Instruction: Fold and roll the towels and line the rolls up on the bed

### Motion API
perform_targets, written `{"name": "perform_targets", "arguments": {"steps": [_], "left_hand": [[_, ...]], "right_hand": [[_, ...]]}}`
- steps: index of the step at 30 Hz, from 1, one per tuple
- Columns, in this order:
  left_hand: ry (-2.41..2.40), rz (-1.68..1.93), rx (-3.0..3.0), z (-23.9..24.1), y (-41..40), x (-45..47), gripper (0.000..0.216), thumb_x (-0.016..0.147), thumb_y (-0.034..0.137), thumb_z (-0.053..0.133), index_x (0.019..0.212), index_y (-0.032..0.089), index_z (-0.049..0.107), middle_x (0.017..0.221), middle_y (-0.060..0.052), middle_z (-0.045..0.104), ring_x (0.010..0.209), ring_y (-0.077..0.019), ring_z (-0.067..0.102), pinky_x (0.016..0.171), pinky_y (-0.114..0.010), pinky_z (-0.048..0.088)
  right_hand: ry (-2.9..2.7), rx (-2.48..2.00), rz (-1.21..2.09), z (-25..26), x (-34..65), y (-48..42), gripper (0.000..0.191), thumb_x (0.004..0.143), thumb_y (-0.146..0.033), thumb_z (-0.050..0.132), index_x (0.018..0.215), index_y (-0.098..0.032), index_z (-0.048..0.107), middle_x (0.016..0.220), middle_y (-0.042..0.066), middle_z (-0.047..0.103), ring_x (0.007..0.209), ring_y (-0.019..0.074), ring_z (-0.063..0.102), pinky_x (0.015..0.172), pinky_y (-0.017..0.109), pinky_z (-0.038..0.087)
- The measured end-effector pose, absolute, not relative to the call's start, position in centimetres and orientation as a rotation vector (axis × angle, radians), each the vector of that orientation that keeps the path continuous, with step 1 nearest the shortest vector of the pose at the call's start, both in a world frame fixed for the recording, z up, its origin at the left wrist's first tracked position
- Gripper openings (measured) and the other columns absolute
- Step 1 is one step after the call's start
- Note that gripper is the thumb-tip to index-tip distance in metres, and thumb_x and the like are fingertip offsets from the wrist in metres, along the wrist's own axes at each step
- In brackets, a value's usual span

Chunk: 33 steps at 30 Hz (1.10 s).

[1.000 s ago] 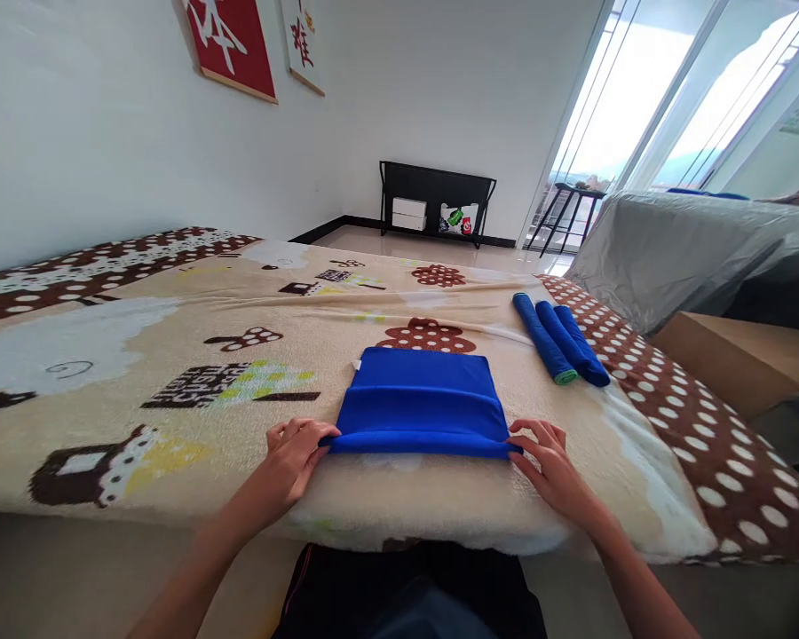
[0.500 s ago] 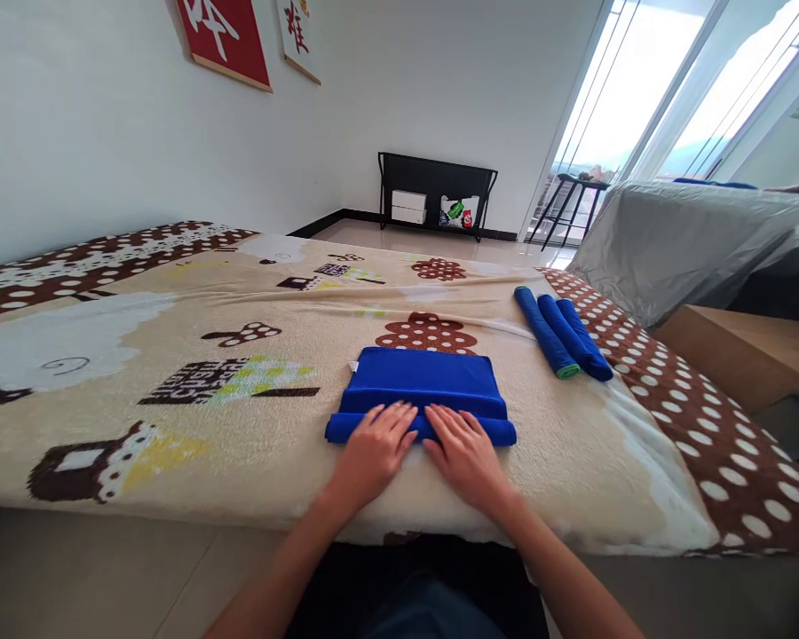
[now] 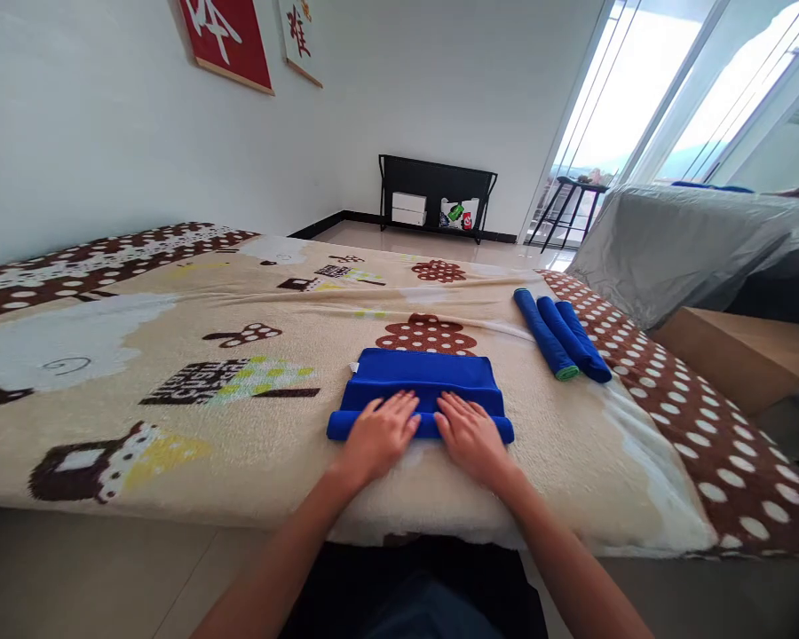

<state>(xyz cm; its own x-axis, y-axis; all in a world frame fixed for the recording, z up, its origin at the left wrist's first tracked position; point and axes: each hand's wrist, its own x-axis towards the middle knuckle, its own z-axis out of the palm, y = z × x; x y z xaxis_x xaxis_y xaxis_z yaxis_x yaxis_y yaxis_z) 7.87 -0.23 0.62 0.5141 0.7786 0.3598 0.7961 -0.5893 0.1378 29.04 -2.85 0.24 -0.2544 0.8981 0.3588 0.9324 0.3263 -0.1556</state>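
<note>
A blue towel (image 3: 423,366) lies on the patterned blanket (image 3: 240,470) in front of me, its near edge rolled into a tube and its far part flat. My left hand (image 3: 381,432) rests on the left half of the roll, fingers stretched forward over the cloth. On the right half lies my right hand (image 3: 470,435), palm down with its fingers extended. Both palms press on the towel without grasping it. Off to the right, several rolled blue towels (image 3: 544,333) lie side by side, one with a green-edged end.
A brown polka-dot border (image 3: 725,444) edges the blanket at right. Beyond it stand a cardboard box (image 3: 739,355) and a plastic-covered piece of furniture (image 3: 679,240). A black rack (image 3: 439,177) with white boxes is against the far wall, near a stool (image 3: 569,204).
Both hands have slid slightly forward on the towel and a little further apart, their fingertips now reaching past the roll. The rolled towels at right have stayed put.
</note>
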Motion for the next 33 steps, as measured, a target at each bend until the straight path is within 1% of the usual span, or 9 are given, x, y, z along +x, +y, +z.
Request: {"name": "perform_targets", "arguments": {"steps": [5,7,9,13,17,21,24,28,33], "left_hand": [[-1.668,-0.662,-2.448,0.6,0.6,2.7,0.047,0.100,0.035,0.033,0.132,0.015,0.060,0.140,-0.017,0.057,0.133,-0.0332,0.052,0.112,-0.062,0.031],[-1.663,-0.669,-2.426,0.9,0.2,3.3,0.046,0.100,0.029,0.031,0.129,0.012,0.062,0.137,-0.019,0.059,0.136,-0.0343,0.049,0.114,-0.065,0.023],[-1.571,-0.649,-2.501,1.2,-0.1,5.5,0.045,0.099,0.025,0.032,0.130,0.015,0.062,0.139,-0.015,0.059,0.138,-0.0286,0.047,0.117,-0.056,0.025],[-1.380,-0.574,-2.683,0.9,0.4,9.2,0.042,0.098,0.032,0.039,0.135,0.026,0.059,0.142,-0.003,0.058,0.134,-0.0153,0.052,0.109,-0.033,0.041],[-1.552,-0.597,-2.552,0.1,1.7,6.6,0.047,0.100,0.042,0.035,0.136,0.021,0.058,0.142,-0.011,0.057,0.131,-0.0260,0.055,0.106,-0.047,0.042],[-1.603,-0.669,-2.432,-0.3,1.5,2.9,0.045,0.102,0.038,0.034,0.131,0.016,0.060,0.139,-0.016,0.059,0.132,-0.0300,0.053,0.111,-0.056,0.031],[-1.533,-0.716,-2.398,-0.3,-0.2,1.4,0.038,0.101,0.033,0.039,0.132,0.020,0.059,0.143,-0.014,0.056,0.134,-0.0295,0.049,0.113,-0.053,0.024],[-1.409,-0.695,-2.468,-0.3,-2.7,-0.7,0.030,0.098,0.024,0.045,0.122,0.026,0.063,0.126,-0.008,0.067,0.117,-0.0241,0.060,0.104,-0.044,0.029],[-1.391,-0.661,-2.584,-0.2,-2.6,-1.8,0.044,0.089,0.015,0.046,0.131,0.027,0.053,0.129,-0.007,0.064,0.117,-0.0239,0.059,0.097,-0.042,0.030]], "right_hand": [[-2.039,-1.838,-0.176,-0.1,34.9,-3.3,0.046,0.104,-0.032,0.029,0.134,-0.013,0.058,0.140,0.017,0.057,0.137,0.0286,0.047,0.111,0.054,0.034],[-2.032,-1.838,-0.195,0.2,34.2,-3.5,0.046,0.103,-0.028,0.029,0.133,-0.010,0.058,0.141,0.019,0.055,0.140,0.0302,0.043,0.113,0.057,0.028],[-2.093,-1.770,-0.182,0.5,31.7,-3.4,0.043,0.103,-0.026,0.031,0.133,-0.014,0.059,0.142,0.014,0.056,0.141,0.0255,0.043,0.116,0.050,0.027],[-2.230,-1.629,-0.117,0.3,27.6,-2.3,0.038,0.102,-0.033,0.039,0.131,-0.025,0.061,0.138,0.003,0.061,0.132,0.0147,0.052,0.108,0.032,0.040],[-2.094,-1.769,-0.164,-0.5,31.2,-1.4,0.042,0.104,-0.035,0.035,0.132,-0.016,0.060,0.136,0.012,0.061,0.132,0.0243,0.053,0.106,0.045,0.042],[-2.005,-1.803,-0.256,-1.1,36.0,-2.4,0.041,0.104,-0.032,0.034,0.131,-0.013,0.059,0.138,0.014,0.060,0.135,0.0259,0.049,0.109,0.047,0.037],[-2.032,-1.707,-0.315,-1.4,37.2,-4.5,0.037,0.103,-0.030,0.039,0.131,-0.016,0.060,0.140,0.012,0.058,0.136,0.0247,0.048,0.113,0.045,0.031],[-2.151,-1.555,-0.301,-1.8,38.1,-7.4,0.035,0.099,-0.016,0.042,0.126,-0.023,0.063,0.128,0.006,0.066,0.123,0.0204,0.057,0.109,0.041,0.031],[-2.208,-1.506,-0.246,-1.4,38.4,-7.0,0.042,0.088,-0.017,0.054,0.130,-0.020,0.059,0.128,0.008,0.064,0.121,0.0241,0.054,0.104,0.042,0.034]]}}
